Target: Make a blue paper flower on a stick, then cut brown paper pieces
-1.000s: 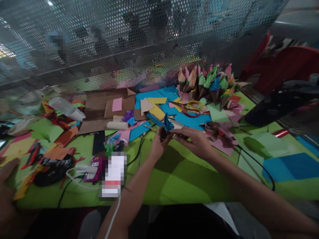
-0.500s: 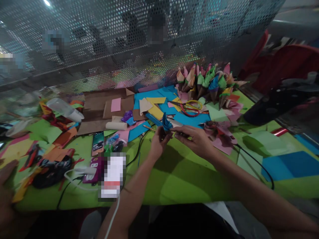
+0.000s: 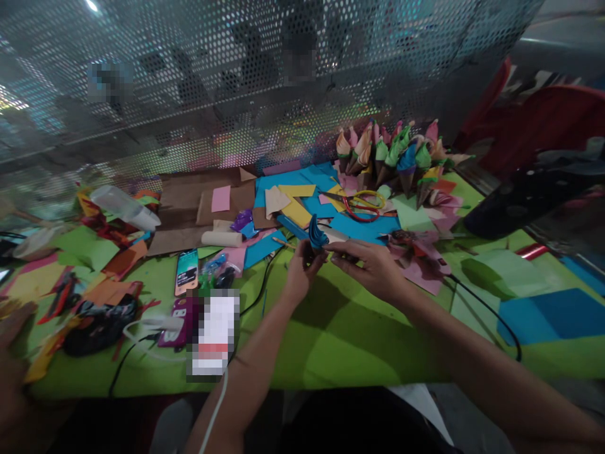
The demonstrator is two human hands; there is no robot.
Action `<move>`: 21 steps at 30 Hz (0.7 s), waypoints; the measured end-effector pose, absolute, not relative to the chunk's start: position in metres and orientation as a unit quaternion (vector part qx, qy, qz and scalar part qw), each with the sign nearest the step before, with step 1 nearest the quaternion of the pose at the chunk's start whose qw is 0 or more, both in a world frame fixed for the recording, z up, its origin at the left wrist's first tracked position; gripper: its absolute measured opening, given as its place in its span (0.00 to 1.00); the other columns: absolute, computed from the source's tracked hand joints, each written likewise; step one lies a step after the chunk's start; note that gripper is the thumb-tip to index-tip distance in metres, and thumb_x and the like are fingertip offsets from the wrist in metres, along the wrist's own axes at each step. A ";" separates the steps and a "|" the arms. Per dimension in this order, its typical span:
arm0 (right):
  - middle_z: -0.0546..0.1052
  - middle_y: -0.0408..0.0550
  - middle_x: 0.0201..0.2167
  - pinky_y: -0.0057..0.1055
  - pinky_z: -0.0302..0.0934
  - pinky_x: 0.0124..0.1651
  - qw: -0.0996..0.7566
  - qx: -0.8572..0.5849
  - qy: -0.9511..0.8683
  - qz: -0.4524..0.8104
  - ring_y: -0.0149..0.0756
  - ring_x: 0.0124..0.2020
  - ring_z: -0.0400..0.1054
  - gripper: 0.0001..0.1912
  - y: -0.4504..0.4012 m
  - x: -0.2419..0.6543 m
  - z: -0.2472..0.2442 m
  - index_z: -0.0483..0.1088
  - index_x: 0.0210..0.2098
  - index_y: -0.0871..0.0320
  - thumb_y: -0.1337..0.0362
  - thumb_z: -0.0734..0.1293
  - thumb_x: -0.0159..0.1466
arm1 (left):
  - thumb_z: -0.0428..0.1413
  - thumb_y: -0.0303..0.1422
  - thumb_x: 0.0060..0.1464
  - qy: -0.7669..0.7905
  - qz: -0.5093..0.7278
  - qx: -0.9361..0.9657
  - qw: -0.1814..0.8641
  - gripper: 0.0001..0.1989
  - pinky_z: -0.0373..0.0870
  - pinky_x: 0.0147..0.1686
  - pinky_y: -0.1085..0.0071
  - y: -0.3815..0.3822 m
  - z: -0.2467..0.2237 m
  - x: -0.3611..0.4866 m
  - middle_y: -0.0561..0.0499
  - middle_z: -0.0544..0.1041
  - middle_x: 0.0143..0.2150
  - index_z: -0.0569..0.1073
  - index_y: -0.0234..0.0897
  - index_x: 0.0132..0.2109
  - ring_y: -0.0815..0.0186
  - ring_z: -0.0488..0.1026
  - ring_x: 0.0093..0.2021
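Between my hands, above the green table, is a small twisted blue paper piece with a curled tip pointing up. My left hand is closed around its lower part. My right hand is at its right side, fingers pinched together near the piece; whatever lies between those fingertips is too small to make out. Just beyond are blue paper sheets, a yellow sheet and scissors with red and yellow handles. A tan paper roll lies to the left.
Paper cones with coloured swirls stand at the back right. Phones and cables lie left, near another person's hand. A dark bottle leans at right. Perforated metal rises behind the green table.
The view has shifted very slightly. Both hands keep nearly the same pose around the blue piece. The phone screen at left looks brighter.
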State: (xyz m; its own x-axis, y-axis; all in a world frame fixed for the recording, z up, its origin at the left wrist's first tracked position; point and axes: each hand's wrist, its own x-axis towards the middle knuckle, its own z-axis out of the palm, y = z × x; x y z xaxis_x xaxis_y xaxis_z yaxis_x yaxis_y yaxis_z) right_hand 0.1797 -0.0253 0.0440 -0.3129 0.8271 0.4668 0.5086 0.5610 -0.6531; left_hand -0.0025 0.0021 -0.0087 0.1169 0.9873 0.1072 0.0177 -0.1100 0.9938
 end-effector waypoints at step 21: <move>0.83 0.52 0.46 0.33 0.72 0.43 0.441 -0.418 -0.768 0.202 0.40 0.41 0.79 0.14 -0.025 0.181 0.044 0.78 0.50 0.52 0.62 0.64 0.69 | 0.67 0.45 0.49 0.396 0.495 0.557 0.536 0.20 0.70 0.35 0.70 0.005 -0.006 0.001 0.53 0.73 0.33 0.68 0.39 0.40 0.69 0.70 0.31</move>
